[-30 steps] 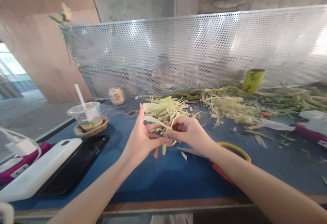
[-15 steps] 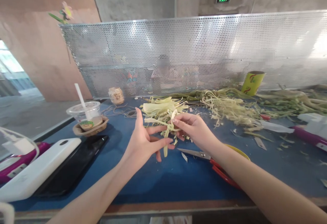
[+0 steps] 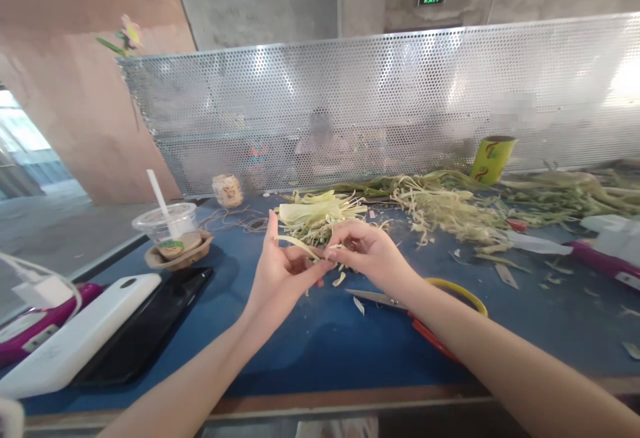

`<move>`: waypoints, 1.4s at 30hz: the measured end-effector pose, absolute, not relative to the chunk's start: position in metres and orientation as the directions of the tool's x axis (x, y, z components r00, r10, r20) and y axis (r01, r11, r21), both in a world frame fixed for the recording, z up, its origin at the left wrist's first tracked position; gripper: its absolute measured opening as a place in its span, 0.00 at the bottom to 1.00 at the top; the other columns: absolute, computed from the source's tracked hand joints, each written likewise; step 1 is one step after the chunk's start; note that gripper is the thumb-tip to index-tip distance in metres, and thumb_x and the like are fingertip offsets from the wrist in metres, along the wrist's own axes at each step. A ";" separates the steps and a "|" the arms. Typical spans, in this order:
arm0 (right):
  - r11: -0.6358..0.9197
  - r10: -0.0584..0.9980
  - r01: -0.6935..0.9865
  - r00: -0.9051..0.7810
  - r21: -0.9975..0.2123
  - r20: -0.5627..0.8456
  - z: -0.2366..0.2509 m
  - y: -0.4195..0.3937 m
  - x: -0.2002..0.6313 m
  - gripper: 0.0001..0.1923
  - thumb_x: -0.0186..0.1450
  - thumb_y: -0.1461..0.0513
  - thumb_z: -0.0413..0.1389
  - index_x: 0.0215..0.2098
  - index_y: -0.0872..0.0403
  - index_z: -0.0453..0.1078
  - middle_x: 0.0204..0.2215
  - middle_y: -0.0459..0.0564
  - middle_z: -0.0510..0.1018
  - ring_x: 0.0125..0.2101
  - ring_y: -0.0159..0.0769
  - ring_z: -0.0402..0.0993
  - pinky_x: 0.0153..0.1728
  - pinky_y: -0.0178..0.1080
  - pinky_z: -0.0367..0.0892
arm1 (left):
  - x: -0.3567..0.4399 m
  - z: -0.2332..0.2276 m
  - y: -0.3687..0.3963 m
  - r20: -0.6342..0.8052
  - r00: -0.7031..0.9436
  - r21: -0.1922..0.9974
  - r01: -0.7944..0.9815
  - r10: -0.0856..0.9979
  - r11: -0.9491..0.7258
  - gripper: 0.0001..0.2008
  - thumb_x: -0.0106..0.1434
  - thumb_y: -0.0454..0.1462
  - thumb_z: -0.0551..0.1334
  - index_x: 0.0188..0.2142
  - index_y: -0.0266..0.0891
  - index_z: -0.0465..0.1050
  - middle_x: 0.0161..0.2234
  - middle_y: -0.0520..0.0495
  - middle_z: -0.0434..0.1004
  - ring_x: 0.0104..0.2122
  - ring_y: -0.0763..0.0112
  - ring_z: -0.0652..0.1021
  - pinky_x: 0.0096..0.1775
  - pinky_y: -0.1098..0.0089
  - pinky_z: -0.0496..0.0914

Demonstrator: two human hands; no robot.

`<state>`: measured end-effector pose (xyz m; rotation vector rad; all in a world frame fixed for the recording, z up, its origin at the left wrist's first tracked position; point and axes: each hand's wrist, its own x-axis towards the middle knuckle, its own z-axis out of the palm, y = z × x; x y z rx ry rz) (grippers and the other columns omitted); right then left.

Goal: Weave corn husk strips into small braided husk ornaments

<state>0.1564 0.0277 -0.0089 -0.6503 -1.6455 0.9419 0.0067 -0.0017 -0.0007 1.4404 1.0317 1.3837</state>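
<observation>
Husk strip [image 3: 300, 246] sits pinched between left hand [image 3: 280, 271] and right hand [image 3: 365, 255] above the table [image 3: 310, 345]; fingers closed on it, seemingly. Keeping tension even should prevent tearing.

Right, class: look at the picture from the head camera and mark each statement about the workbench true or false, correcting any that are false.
1. Both hands hold a pale leaf strip between them. True: the left hand and right hand meet on it above the blue table.
2. The scissors are in the right hand. False: they lie on the table, under the right wrist.
3. A plastic cup with a white straw stands to the left of the hands. True.
4. The yellow-green cup lies tipped over beside the phone. False: it stands far right, by the metal screen.
5. A pile of leaf strips lies beyond the hands. True.
</observation>
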 end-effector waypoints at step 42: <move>0.781 0.510 0.267 -0.795 -0.564 0.328 0.009 0.032 0.189 0.06 0.59 0.65 0.50 0.24 0.55 0.64 0.21 0.42 0.64 0.23 0.26 0.58 0.24 0.30 0.56 | -0.006 0.006 0.000 0.183 0.218 0.983 -0.071 0.959 -0.172 0.59 0.48 0.29 0.68 0.61 0.38 0.17 0.21 0.53 0.77 0.16 0.74 0.73 0.15 0.77 0.67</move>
